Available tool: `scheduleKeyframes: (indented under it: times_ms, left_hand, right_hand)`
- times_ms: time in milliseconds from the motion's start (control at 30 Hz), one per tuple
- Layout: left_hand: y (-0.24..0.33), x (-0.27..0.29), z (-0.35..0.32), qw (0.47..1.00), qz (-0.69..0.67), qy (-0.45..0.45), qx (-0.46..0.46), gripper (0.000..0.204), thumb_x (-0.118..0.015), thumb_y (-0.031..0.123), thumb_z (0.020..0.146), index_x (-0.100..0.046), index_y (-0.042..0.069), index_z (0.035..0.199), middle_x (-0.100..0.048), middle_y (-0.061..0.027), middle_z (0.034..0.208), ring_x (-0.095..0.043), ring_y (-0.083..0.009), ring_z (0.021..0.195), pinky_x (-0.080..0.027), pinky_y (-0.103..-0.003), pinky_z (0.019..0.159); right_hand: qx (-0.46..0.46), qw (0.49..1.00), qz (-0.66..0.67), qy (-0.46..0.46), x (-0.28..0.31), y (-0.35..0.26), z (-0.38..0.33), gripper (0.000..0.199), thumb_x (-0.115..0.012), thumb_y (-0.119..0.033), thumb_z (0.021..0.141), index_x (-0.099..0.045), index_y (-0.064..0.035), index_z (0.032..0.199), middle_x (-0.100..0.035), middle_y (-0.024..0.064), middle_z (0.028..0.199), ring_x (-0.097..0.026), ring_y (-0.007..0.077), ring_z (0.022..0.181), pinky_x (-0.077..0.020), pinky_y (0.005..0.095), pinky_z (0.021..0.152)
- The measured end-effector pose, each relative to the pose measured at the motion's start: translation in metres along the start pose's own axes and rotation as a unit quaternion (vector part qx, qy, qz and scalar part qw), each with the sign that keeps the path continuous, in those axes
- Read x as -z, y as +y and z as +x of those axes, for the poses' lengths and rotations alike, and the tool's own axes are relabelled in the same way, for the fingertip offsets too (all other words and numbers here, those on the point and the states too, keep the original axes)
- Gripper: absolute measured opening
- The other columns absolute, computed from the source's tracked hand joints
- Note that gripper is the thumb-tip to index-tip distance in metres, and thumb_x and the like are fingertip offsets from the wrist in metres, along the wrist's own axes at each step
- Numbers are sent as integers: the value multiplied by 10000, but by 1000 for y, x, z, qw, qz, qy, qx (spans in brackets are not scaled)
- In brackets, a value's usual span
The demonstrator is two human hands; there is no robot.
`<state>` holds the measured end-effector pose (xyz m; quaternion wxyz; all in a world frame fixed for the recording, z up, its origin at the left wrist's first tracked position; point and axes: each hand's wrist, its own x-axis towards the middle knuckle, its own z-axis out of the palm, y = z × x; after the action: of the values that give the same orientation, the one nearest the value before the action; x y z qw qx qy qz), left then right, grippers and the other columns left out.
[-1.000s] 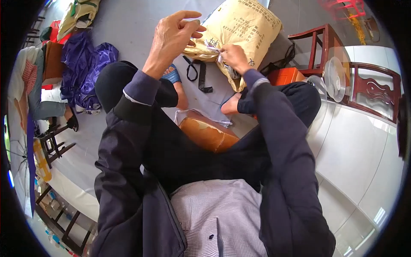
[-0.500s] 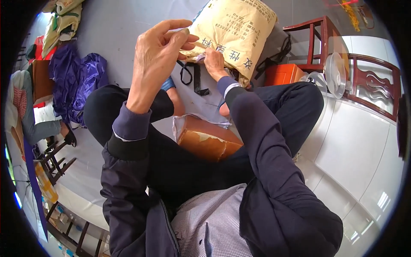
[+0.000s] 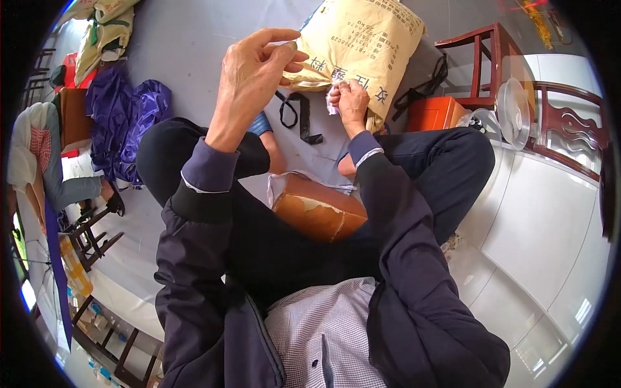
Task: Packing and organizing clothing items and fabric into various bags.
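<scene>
Apparently work on the yellow sack (image 3: 369, 35), upper centre, is unfinished — the right hand (image 3: 352, 101) grips a white scrap (image 3: 332, 105) by its lower edge, the left hand (image 3: 254, 70) curls loosely, its hold unclear — and whether the sack is fastened doesn't show.

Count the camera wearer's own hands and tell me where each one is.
2. The left hand is raised at the left of the yellow sack, fingers curled; the right hand is at the sack's near edge, holding a whitish scrap. Neither is hidden.
</scene>
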<state>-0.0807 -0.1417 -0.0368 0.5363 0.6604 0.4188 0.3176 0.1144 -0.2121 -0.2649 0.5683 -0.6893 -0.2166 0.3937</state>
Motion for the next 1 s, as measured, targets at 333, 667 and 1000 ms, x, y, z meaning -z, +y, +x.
scheduleKeyframes:
  times_ms: [333,667,1000]
  left_hand:
    - [-5,3,0,1000,0,3,1,311,-553,206,1026,-658,-4,1231,-752,-156,1010,-736,-191,903,-600,-272,716]
    - [-5,3,-5,1000,-12,6,-9,301,-568,180,991,-667,-12,1201,-756,-151,973,-739,-182,901,-602,-272,705]
    - [-8,-1,-5,1000,2,10,-21,280,-589,137,945,-686,-34,1145,-759,-158,943,-745,-202,865,-613,-310,749]
  right_hand:
    - [177,984,32,12,6,-122,-15,228,-566,-145,1008,-643,-6,843,-574,7,640,-478,55,494,-377,217,439]
    - [125,989,-81,-13,26,-90,6,245,-531,-177,1027,-653,26,964,-673,77,733,-631,134,557,-540,271,499]
    - [9,983,-181,-24,-9,50,12,175,-553,-7,930,-669,71,1036,-713,148,805,-700,201,574,-573,320,458]
